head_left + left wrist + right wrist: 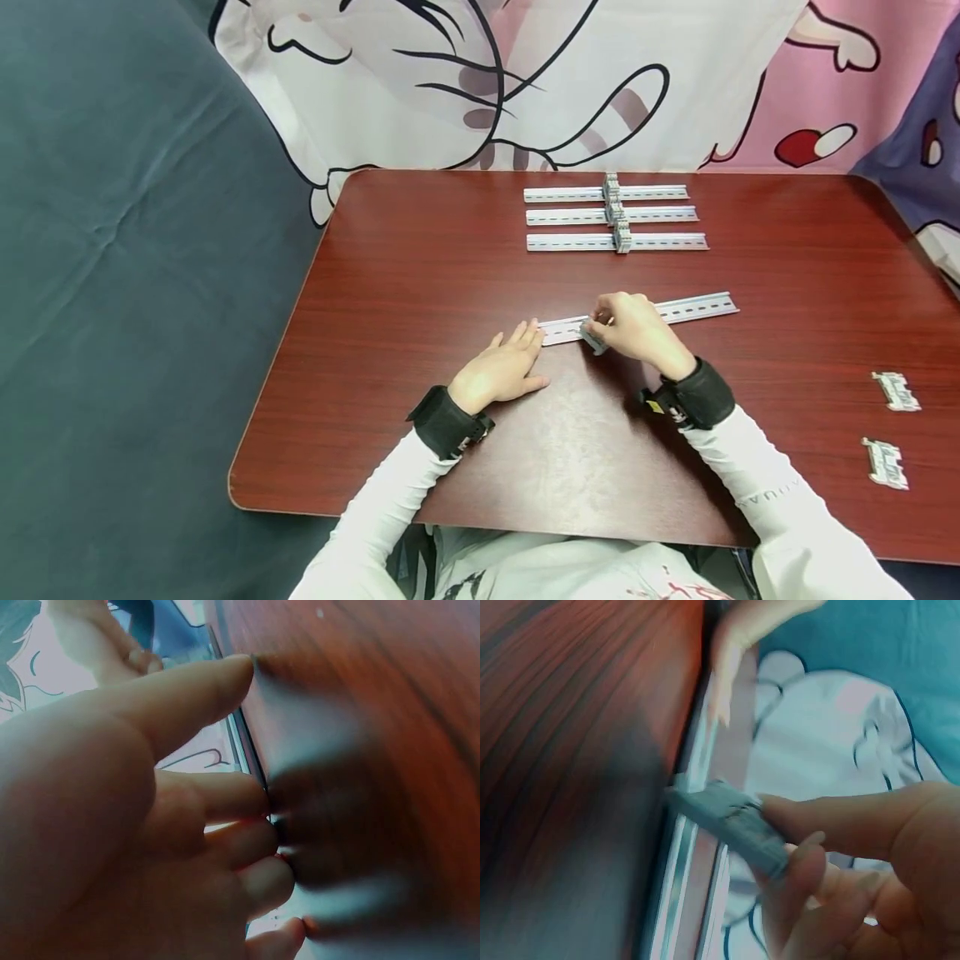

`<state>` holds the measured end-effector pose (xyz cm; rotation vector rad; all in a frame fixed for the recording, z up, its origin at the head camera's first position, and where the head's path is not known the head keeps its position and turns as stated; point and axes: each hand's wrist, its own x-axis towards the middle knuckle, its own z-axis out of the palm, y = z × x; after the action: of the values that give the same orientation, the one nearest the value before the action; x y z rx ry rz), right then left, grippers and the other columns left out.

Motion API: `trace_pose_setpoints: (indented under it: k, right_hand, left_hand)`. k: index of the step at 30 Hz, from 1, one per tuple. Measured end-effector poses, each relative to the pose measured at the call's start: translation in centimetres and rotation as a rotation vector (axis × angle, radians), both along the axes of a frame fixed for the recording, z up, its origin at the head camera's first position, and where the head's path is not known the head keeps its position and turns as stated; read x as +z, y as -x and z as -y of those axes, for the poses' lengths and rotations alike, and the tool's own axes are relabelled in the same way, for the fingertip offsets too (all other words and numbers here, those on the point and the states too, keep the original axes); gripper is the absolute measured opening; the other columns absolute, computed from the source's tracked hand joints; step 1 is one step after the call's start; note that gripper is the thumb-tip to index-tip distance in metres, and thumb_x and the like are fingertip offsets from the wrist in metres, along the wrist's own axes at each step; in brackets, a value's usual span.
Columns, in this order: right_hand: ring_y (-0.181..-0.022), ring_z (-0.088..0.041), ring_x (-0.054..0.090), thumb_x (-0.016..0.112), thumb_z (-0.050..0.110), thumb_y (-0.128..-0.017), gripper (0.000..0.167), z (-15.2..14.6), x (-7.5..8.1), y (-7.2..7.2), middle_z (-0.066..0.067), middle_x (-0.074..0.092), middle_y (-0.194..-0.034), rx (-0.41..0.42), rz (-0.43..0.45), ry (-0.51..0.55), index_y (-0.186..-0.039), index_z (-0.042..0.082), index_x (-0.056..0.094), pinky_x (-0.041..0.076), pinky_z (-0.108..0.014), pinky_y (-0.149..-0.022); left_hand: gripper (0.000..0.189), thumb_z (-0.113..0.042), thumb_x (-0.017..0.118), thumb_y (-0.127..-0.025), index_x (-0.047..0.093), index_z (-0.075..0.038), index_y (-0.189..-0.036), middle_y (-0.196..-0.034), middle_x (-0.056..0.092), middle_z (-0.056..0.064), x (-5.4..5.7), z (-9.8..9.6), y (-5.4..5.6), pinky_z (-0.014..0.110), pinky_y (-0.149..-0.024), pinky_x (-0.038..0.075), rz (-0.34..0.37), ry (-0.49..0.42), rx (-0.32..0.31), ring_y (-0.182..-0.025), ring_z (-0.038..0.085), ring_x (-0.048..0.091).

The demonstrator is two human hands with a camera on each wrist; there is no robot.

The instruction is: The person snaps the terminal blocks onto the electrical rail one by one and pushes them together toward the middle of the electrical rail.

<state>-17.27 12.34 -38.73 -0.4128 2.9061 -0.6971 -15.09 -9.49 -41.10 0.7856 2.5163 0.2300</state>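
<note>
A slotted metal DIN rail (697,307) lies slightly slanted across the middle of the table. My right hand (641,332) pinches a small grey terminal block (593,337) between thumb and fingers, over the rail's left half. In the right wrist view, the block (731,823) is tilted, with one end against the rail (676,877); whether it is clipped on cannot be told. My left hand (501,372) rests on the table with its fingers extended, the fingertips at the rail's left end. Those fingers (259,889) meet the tabletop in the left wrist view.
At the back, three parallel rails (566,242) each carry a terminal block (622,237) near the middle. Two loose terminal blocks (896,392) lie on the right side of the brown table (375,433). A patterned curtain (420,108) hangs along the back edge.
</note>
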Motion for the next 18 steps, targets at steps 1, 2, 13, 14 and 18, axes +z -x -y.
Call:
trace_pose_setpoints:
  k: [1,2,13,14,18]
  right_hand:
    - [-0.064,-0.018,0.062,0.068,0.019,-0.087,0.015,0.6,-0.1,0.2,-0.009,0.071,-0.076,0.000,-0.005,0.003,-0.082,0.005,0.065,0.046,-0.032,-0.059]
    - [-0.062,-0.018,0.061,0.067,0.019,-0.088,0.015,1.2,-0.2,0.4,-0.008,0.070,-0.075,0.001,-0.008,0.005,-0.083,0.005,0.065,0.046,-0.032,-0.058]
    - [-0.059,-0.018,0.057,0.063,0.018,-0.087,0.013,3.9,-0.7,1.2,-0.006,0.067,-0.072,-0.015,0.003,-0.025,-0.082,0.006,0.064,0.045,-0.032,-0.055]
    - [-0.059,-0.018,0.058,0.063,0.018,-0.086,0.013,4.0,-0.7,1.2,-0.006,0.067,-0.072,-0.018,-0.001,-0.025,-0.082,0.006,0.064,0.046,-0.032,-0.055]
    - [-0.059,-0.021,0.060,0.065,0.019,-0.084,0.013,4.5,-0.8,1.0,-0.006,0.067,-0.069,-0.028,-0.036,-0.034,-0.079,0.007,0.064,0.047,-0.036,-0.055]
  left_hand:
    - [0.077,-0.045,0.049,-0.099,0.014,-0.006,-0.155,-0.163,0.006,0.011,0.0,0.0,0.0,0.047,-0.121,0.015,0.000,-0.001,0.002,-0.151,0.022,0.008]
    - [0.077,-0.045,0.049,-0.099,0.014,-0.006,-0.155,-0.163,0.006,0.011,0.0,0.0,0.0,0.047,-0.121,0.015,0.001,-0.003,0.004,-0.151,0.022,0.008]
    - [0.076,-0.045,0.048,-0.099,0.014,-0.008,-0.156,-0.164,0.006,0.010,0.1,0.1,-0.2,0.046,-0.122,0.014,0.006,0.000,0.009,-0.152,0.022,0.007]
    - [0.075,-0.045,0.048,-0.099,0.014,-0.008,-0.156,-0.164,0.006,0.010,0.1,0.1,-0.2,0.046,-0.121,0.014,0.004,0.000,0.011,-0.152,0.022,0.007]
    - [0.076,-0.044,0.048,-0.099,0.013,-0.007,-0.155,-0.163,0.006,0.010,0.3,0.1,-0.3,0.046,-0.122,0.014,0.006,-0.003,0.011,-0.152,0.022,0.007]
